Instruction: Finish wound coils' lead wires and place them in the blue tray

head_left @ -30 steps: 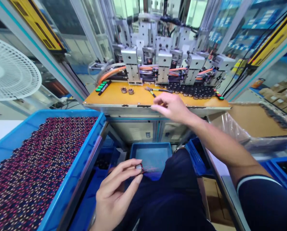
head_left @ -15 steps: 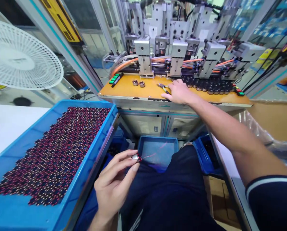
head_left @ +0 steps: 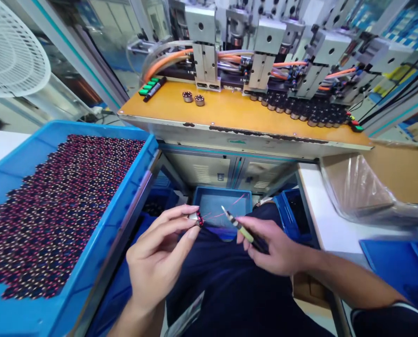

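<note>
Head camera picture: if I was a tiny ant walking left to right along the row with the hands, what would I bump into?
Blue tray → left hand → small part it holds → pliers → right hand gripping them → blue container.

A factory workstation, shown by the pneumatic machine and tray of identical parts.

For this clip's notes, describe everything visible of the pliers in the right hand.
The pliers have a pale, metallic-looking tip, a darker head, and handles showing yellow-green and black, seemingly plastic or rubber covered. The right hand wraps the handles and hides part of them. Held in the air, the tool slants with its tip toward the picture's upper left, apart from the small part in the left hand. Whether the jaws are open is too small to tell.
</note>
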A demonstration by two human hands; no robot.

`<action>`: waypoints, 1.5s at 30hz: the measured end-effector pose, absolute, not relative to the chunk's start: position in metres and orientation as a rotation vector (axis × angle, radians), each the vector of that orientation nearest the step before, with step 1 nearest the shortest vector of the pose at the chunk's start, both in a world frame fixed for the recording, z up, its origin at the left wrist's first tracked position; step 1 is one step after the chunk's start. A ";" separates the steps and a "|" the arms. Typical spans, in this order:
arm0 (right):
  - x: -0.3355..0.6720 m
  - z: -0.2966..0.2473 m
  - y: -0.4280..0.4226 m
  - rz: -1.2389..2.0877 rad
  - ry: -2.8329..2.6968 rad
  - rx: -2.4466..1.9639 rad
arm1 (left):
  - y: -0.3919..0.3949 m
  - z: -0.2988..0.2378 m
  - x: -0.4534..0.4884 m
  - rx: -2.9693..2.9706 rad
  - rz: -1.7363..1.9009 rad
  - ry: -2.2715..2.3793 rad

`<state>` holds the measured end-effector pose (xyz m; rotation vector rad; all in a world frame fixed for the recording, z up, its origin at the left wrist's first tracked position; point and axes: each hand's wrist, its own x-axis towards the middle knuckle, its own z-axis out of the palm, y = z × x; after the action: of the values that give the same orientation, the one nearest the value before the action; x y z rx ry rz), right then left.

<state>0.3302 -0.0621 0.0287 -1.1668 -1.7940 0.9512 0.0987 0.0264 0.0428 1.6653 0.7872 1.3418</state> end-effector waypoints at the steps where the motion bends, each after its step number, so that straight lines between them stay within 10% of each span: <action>1: 0.324 0.028 -0.068 1.014 -1.771 -1.108 | 0.026 0.043 0.099 1.661 1.340 0.790; 45: 0.307 0.052 -0.074 1.307 -1.540 -1.180 | 0.023 0.040 0.098 1.723 1.454 0.564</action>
<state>0.3068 -0.0742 0.0516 -1.1797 -1.5401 1.3065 0.0975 0.0233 0.0399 1.7230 0.5638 1.4545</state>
